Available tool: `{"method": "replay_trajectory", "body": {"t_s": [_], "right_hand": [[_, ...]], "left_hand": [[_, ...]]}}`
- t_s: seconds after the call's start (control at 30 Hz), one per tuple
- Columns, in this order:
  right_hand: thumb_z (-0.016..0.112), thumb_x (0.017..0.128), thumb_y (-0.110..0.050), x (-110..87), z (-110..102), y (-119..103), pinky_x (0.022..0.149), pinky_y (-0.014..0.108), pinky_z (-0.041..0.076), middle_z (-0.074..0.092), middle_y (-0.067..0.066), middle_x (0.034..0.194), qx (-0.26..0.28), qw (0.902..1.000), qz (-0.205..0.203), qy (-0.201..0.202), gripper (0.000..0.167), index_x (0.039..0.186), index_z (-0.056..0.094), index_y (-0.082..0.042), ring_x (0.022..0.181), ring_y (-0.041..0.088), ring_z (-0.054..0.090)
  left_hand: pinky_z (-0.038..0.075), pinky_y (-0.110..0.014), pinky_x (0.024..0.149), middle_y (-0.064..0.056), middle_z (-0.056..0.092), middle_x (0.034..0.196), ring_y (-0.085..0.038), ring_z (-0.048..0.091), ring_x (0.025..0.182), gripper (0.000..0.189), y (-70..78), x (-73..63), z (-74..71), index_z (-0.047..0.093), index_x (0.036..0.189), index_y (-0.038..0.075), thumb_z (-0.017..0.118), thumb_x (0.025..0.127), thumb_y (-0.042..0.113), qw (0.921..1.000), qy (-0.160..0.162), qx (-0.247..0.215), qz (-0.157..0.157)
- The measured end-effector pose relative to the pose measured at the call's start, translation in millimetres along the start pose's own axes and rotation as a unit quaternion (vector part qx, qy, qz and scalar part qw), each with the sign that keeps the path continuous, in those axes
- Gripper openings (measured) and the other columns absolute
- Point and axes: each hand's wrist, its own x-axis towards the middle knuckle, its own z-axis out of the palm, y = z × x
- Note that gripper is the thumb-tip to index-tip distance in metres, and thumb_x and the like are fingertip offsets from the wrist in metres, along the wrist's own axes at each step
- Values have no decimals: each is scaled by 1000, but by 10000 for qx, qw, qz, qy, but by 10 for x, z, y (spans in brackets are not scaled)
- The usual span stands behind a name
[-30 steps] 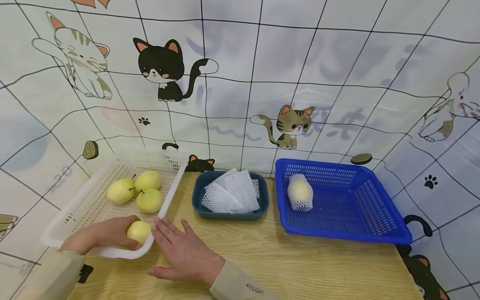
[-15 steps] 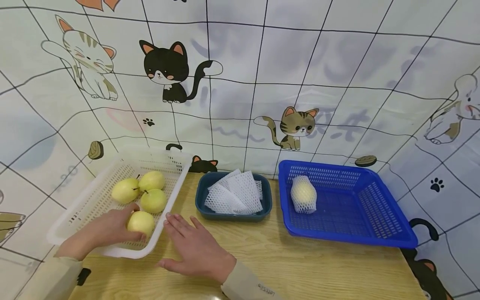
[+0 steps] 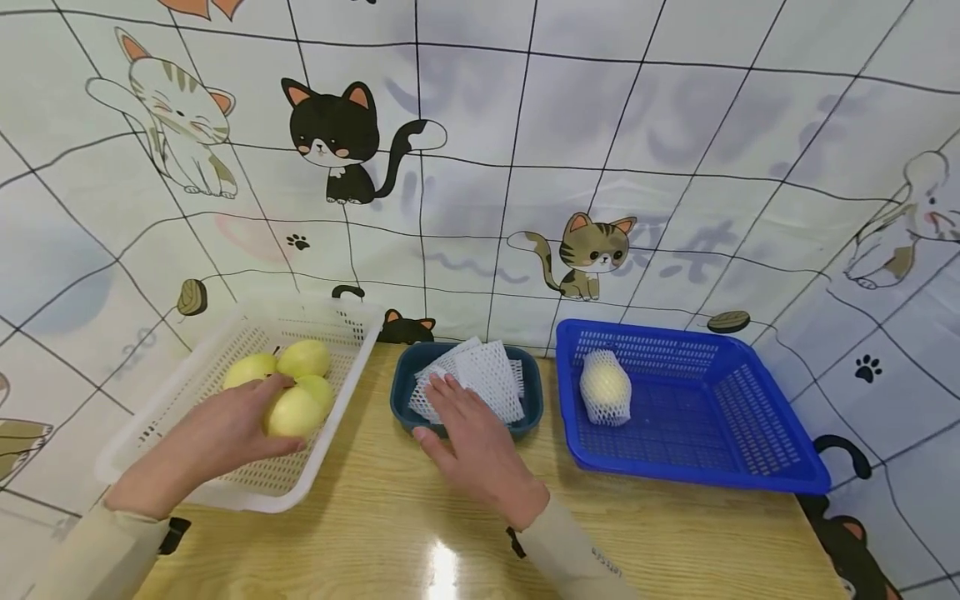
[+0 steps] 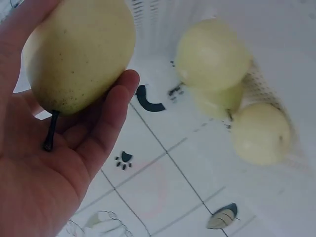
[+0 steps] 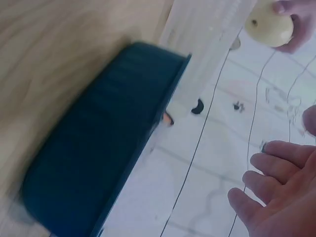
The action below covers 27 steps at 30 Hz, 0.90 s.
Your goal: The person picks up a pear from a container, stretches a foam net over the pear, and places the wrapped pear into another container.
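My left hand [image 3: 221, 429] grips a pale yellow pear [image 3: 294, 413] above the white basket [image 3: 303, 483]. In the left wrist view that pear [image 4: 81, 52] shows its dark stem, with my fingers curled round it. Other pears [image 3: 303, 358] lie in the basket behind, partly covered by the held one in the head view. My right hand [image 3: 480, 450], fingers straight and holding nothing, hovers over the front of the dark teal tray [image 3: 457, 433]. White foam net sleeves [image 3: 491, 379] lie in that tray, partly behind my fingers; whether they touch is unclear.
A blue basket [image 3: 697, 479] stands to the right, holding one pear in a foam net [image 3: 606, 387]. All containers sit on a wooden table [image 3: 375, 542]. A cat-patterned tiled covering [image 3: 465, 200] rises behind and at the sides.
My left hand has lifted the pear up from the basket's front corner. My right hand has left the basket's side and moved right, to over the teal tray.
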Motion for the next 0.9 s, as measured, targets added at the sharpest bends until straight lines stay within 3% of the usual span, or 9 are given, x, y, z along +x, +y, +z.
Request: {"method": "replay_trajectory", "body": {"t_s": [0.2,0.37,0.6,0.77,0.9], "right_hand": [[48,110,-24,-88,-151,251,119,46,35,49,11,156,-256,9979,299,511,45,149,53,-2,147,26,42],[52,109,-24,-186,-220,365,118,47,35,48,11,157,41,9962,591,638,46,149,53,-1,148,26,39],[56,108,-29,-417,-186,364,114,49,40,49,6,157,552,9940,847,413,48,149,54,-4,146,24,43],[58,106,-31,-538,-150,342,112,49,44,56,7,150,862,9915,958,165,48,146,58,-4,139,26,52],[59,106,-27,-595,-160,354,100,46,53,68,7,135,1119,9875,1095,-203,39,136,66,-4,123,24,65]], "left_hand": [[50,-39,61,-5,66,95,-18,61,73,75,336,85,-72,60,125,6,91,72,49,9997,96,39,219],[54,-39,65,-6,66,98,-18,62,74,72,639,141,-2,62,125,9,93,71,45,9971,179,-144,732],[56,-34,68,-3,61,108,-13,60,75,70,1035,233,394,66,125,11,94,70,43,9913,7,-491,1220],[52,-34,61,-3,57,96,-16,58,69,69,1221,289,725,66,119,7,95,68,44,9871,-28,-184,1591],[49,-34,53,-4,53,91,-16,55,63,71,1362,319,934,66,116,8,96,65,47,9867,-174,300,1586]]}}
